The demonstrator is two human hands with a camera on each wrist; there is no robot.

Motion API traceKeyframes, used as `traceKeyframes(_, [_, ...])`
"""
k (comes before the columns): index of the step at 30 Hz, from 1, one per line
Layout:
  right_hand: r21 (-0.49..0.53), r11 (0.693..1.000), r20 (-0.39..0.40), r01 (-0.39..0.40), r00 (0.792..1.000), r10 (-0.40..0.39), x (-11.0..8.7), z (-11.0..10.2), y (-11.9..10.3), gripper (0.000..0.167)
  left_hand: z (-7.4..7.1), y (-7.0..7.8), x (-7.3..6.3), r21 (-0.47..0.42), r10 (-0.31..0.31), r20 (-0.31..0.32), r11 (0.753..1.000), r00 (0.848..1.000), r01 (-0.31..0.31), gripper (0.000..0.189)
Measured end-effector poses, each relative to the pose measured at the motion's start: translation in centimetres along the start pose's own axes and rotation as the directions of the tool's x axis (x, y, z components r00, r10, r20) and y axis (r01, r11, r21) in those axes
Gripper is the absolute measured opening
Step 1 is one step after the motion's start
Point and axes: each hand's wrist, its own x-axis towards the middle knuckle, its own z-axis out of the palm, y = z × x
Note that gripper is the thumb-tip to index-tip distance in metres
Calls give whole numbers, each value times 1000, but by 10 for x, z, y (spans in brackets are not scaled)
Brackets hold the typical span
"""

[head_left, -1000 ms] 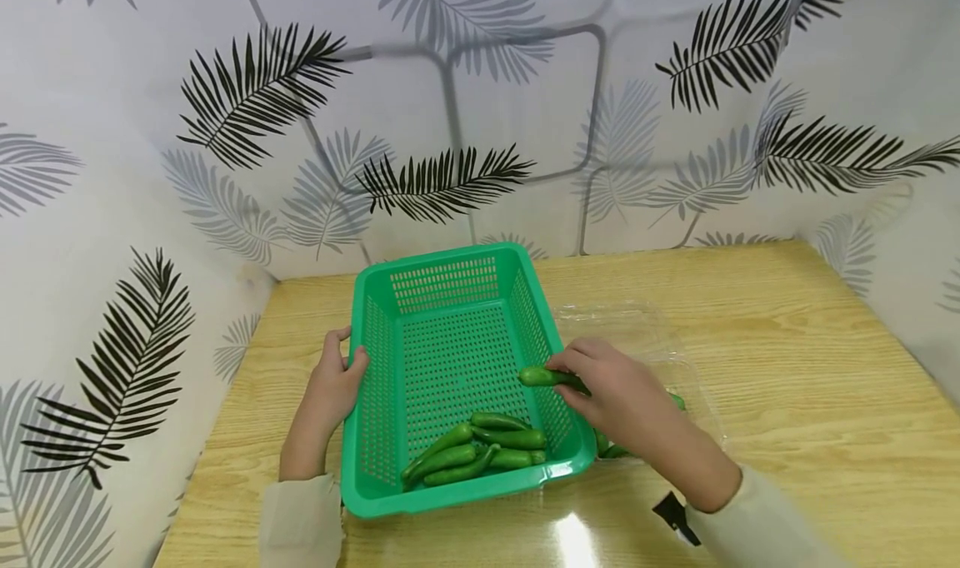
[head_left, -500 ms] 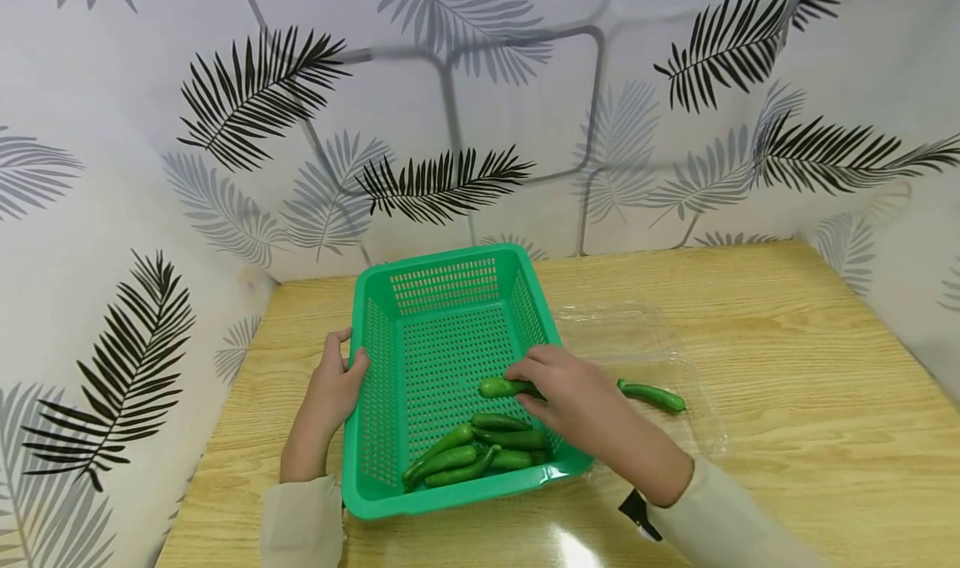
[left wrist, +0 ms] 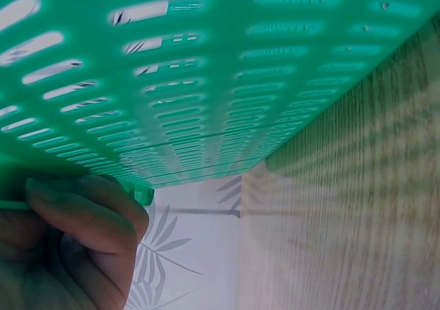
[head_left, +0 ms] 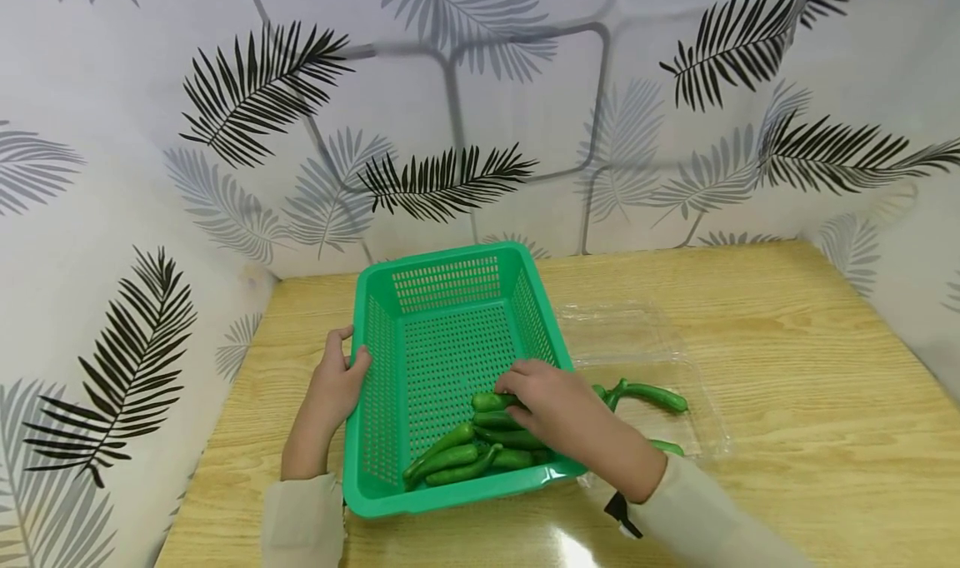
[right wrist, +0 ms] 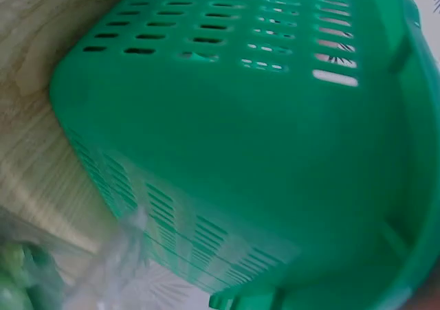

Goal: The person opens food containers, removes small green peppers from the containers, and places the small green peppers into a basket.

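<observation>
My left hand point(head_left: 335, 389) grips the left rim of a green plastic basket point(head_left: 450, 499). In the left wrist view, the fingers of that left hand point(left wrist: 89, 227) curl over the basket point(left wrist: 206, 111) edge. Inside the basket, my right hand point(head_left: 558, 406) pinches a green chili pepper point(head_left: 489, 402) by its far end, low over the others. Several green chili peppers point(head_left: 450, 460) lie together in the basket's near part. The right wrist view shows mostly the outside of the basket point(right wrist: 240, 124); the held pepper is hidden there.
A clear plastic box point(head_left: 708, 422) lies open to the right of the basket, its lid point(head_left: 607, 331) folded back. Several green chili peppers point(head_left: 656, 396) remain in it, partly behind my right forearm. The wooden table point(head_left: 810, 368) meets a leaf-patterned wall covering point(head_left: 637, 210) at the back.
My right hand has carried the chili pepper left over the basket's right rim and lowered it beside the pile. The left hand has kept its grip on the rim.
</observation>
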Motion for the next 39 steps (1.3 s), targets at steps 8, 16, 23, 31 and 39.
traceKeyframes(8, [-24,999,96,-23,995,25,3,11,-3,24,0,0,0,6,2,2,1000,1000,-2,55])
traceKeyframes(16, [-72,996,146,-55,987,65,8,21,-7,14,-1,1,0,11,-1,-1,1000,1000,1,55])
traceKeyframes(23, [-65,994,169,-85,981,95,8,27,-9,12,0,2,-1,11,7,2,1000,1000,-7,54])
traceKeyframes(31, [-72,994,163,-80,982,91,8,25,-9,9,0,4,0,15,8,-6,1000,1000,-8,54])
traceKeyframes(39, [-74,996,134,-49,989,59,8,24,-9,8,-1,3,0,8,7,-4,1000,1000,-7,54])
